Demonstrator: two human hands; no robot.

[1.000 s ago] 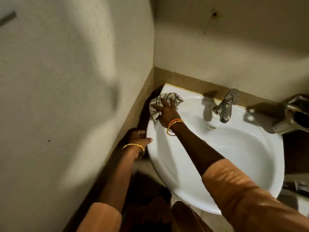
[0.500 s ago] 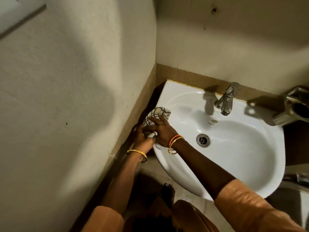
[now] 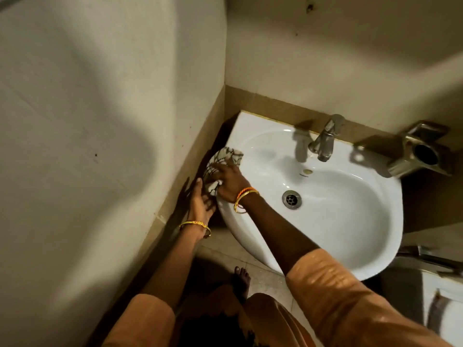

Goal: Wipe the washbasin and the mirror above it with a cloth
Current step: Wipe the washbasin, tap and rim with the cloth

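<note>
A white oval washbasin is fixed in the corner, with a steel tap at its back and a drain in the bowl. A checked white cloth lies bunched on the basin's left rim. My right hand presses on the cloth and grips it. My left hand is just left of the rim in the gap beside the wall, fingers spread, touching the cloth's lower end. No mirror is in view.
The left wall stands close to the basin, with a brown tile band along its base. A metal fitting juts out at the right of the basin. My bare foot is on the tiled floor below.
My right hand has drawn the cloth from the back left corner forward along the left rim. My left hand rose to the cloth, then opened beside the rim. The camera tilted down.
</note>
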